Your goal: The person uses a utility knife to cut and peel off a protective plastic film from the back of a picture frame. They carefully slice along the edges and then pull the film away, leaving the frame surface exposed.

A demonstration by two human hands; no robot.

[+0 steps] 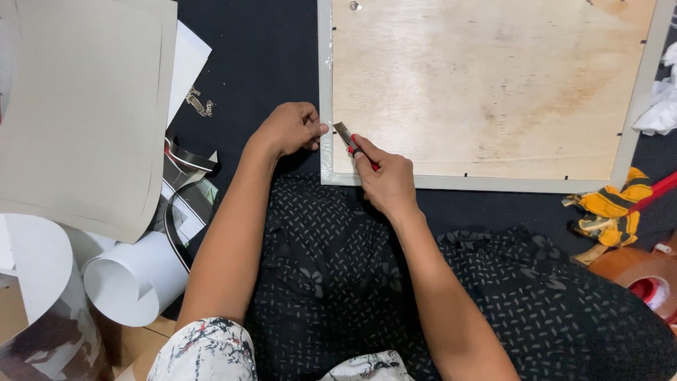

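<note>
A picture frame lies face down on dark cloth, its plywood backing facing up inside a pale grey rim. My right hand grips a red-handled utility knife, its blade tip at the inner edge of the frame's left rim near the lower left corner. My left hand rests just left of the blade, fingers curled, thumb and fingertips pressing on the outer side of the rim. Clear film seems to cover the rim there.
Large grey card sheets and rolled white paper lie at the left, with a small metal hanger beside them. A yellow striped cloth, a brown tape roll and crumpled white paper sit at the right.
</note>
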